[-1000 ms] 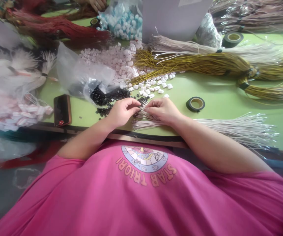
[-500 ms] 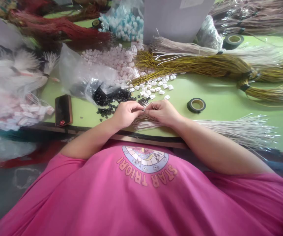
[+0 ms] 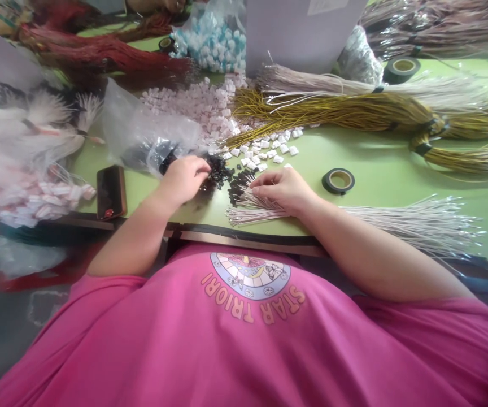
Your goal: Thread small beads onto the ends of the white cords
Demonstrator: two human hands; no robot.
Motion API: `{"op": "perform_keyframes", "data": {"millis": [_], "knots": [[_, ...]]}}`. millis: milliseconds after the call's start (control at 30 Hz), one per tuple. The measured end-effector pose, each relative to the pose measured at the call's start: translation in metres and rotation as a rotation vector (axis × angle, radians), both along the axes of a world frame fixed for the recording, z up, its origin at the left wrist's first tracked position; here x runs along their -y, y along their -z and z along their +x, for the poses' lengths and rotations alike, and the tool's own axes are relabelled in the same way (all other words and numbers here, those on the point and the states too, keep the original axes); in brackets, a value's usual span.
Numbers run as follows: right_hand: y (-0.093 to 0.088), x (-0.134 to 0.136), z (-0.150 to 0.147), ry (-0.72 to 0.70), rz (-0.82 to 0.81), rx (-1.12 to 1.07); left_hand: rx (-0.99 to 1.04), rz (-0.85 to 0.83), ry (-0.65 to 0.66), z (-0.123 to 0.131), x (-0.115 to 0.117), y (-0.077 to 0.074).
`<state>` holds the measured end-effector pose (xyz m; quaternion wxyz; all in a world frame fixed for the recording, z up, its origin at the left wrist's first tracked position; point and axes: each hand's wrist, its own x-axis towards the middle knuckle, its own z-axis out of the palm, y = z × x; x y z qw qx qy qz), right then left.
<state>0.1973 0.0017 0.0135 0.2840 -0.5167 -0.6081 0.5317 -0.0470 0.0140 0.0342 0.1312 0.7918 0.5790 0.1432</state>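
My left hand (image 3: 183, 178) rests on a heap of small black connector pieces (image 3: 221, 168) spilling from a clear plastic bag (image 3: 142, 133), its fingers curled down into the pieces. My right hand (image 3: 283, 189) lies on the near end of a bundle of pale thin wires (image 3: 396, 220), fingers pinched round the wire tips (image 3: 248, 198). Small white connector pieces (image 3: 269, 150) are scattered just beyond both hands on the green table (image 3: 375, 164).
A dark phone (image 3: 109, 191) lies left of my left hand. A tape roll (image 3: 338, 180) sits to the right, another tape roll (image 3: 402, 68) farther back. Yellow wire bundles (image 3: 354, 110), red wire bundles (image 3: 100, 53), pink pieces (image 3: 197, 102) and a bag of blue-white pieces (image 3: 214, 39) crowd the back.
My left hand has left the wire tips and moved left onto the black pieces. My right hand stays on the wire bundle.
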Motion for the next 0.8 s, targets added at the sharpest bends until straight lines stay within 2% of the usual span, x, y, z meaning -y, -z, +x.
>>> {"op": "perform_keyframes", "data": {"millis": [100,233,367,467,567,633,700,733,800], "knots": [[0.001,-0.001,0.001,0.019,-0.082,-0.076,-0.092,-0.029,-0.018,-0.010,-0.007,0.003],[0.001,0.000,-0.001,0.028,-0.154,-0.156,-0.085,-0.030,0.028,-0.002,-0.007,0.015],[0.000,0.001,-0.001,0.006,-0.085,-0.094,-0.124,0.004,0.069,0.007,-0.008,0.023],[-0.002,0.001,-0.001,-0.015,-0.015,-0.026,-0.099,-0.010,0.081,0.007,-0.008,0.020],[-0.002,0.002,-0.001,-0.027,0.001,-0.007,0.045,-0.072,0.027,0.007,0.000,0.008],[-0.002,0.002,-0.002,-0.031,0.003,-0.003,0.235,-0.191,0.010,0.013,0.010,-0.002],[-0.002,0.003,-0.002,-0.038,0.037,0.009,0.450,-0.317,0.048,0.022,0.020,-0.007],[-0.001,0.003,-0.003,-0.040,0.064,0.019,0.516,-0.332,0.066,0.027,0.025,-0.008],[0.000,0.004,-0.003,-0.045,0.113,0.035,0.576,-0.253,0.064,0.037,0.030,-0.004]]}}
